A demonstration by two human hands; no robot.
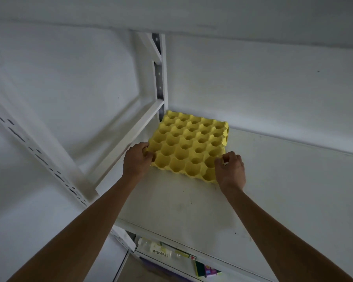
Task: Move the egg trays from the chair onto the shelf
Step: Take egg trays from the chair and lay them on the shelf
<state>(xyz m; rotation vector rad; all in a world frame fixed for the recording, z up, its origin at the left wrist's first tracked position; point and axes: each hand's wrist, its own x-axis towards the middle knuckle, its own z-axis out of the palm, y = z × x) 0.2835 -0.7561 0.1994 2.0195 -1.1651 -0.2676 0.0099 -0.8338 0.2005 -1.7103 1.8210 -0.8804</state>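
Note:
A yellow egg tray [189,143] with many round cups lies on the white shelf board [192,204], pushed toward the back left corner by the upright post. My left hand [138,159] grips the tray's near left corner, fingers curled over its edge. At the near right corner, my right hand [230,169] pinches the rim with its fingertips. Both forearms reach up from the bottom of the view. The chair is out of sight.
A white metal upright [160,78] and slanted braces [126,143] frame the shelf's left side. White wall stands behind the shelf. Below the board's front edge, a lower shelf holds a plastic bottle [157,249] and coloured packets [207,270].

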